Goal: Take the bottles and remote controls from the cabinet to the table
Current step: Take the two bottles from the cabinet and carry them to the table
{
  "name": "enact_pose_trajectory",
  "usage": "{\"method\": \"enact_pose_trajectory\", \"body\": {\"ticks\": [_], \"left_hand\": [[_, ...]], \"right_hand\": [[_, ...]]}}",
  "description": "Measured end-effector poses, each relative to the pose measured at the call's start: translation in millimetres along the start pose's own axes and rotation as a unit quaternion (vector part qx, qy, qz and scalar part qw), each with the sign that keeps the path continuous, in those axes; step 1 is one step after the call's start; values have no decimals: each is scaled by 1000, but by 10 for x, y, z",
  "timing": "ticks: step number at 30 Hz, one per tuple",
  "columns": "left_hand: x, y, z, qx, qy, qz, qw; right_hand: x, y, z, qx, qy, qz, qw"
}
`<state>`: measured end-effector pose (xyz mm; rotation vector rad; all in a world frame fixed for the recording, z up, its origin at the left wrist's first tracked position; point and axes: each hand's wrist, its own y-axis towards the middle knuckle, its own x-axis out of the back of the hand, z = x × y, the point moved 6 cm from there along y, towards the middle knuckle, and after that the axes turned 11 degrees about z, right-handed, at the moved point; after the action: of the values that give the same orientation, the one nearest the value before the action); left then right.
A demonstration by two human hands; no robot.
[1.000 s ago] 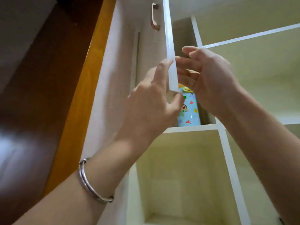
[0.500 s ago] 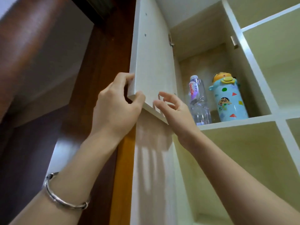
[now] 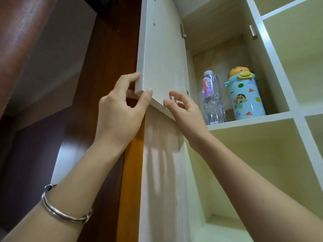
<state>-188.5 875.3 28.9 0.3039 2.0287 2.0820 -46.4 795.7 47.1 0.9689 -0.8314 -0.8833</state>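
Left hand [image 3: 118, 109] grip pinches the cabinet door [image 3: 162, 55] corner; right hand [image 3: 185, 109] grip wide, empty. A careless reach could topple the clear water bottle [image 3: 212, 98] against the cartoon flask [image 3: 244, 95].

**What we cannot make out**

We see only part of the clear water bottle [image 3: 212, 100]: its lower left side sits behind the right hand [image 3: 187, 113], and its label print is too small for us to read in full. The far fingers of the left hand [image 3: 118, 110] vanish behind the cabinet door [image 3: 162, 55], whose top runs off the upper edge. The cartoon bottle [image 3: 244, 95] hides whatever stands behind it. Both forearms are cut off by the bottom edge.
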Motion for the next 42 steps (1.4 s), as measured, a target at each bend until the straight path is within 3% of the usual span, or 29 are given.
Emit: {"method": "enact_pose_trajectory", "body": {"ticks": [15,19,22,28,31,35,39,42], "left_hand": [[-79,-349,-527,13,38,-107,993],[-416,-435,-747,-4,-28,-29,999],[-785,-375,-687,71,-117,31,990],[-1555,46,-469,152,-173,145,962],[-1815,368,-319,161,-190,151,957],[-2243,749,-249,152,-165,226,948],[-2561,965,-108,177,-128,267,939],[-2722,1072,29,214,-164,278,922]], "right_hand": [[429,-459,215,-50,-124,114,985],[812,-614,221,-53,-185,72,979],[1154,-718,210,-67,-242,34,967],[1811,-627,270,-84,-303,-70,947],[1912,-455,314,-74,-337,-85,935],[1919,-145,375,-60,-378,-97,919],[1900,130,287,-94,-415,-79,902],[1925,284,187,-121,-428,-85,892]]}}
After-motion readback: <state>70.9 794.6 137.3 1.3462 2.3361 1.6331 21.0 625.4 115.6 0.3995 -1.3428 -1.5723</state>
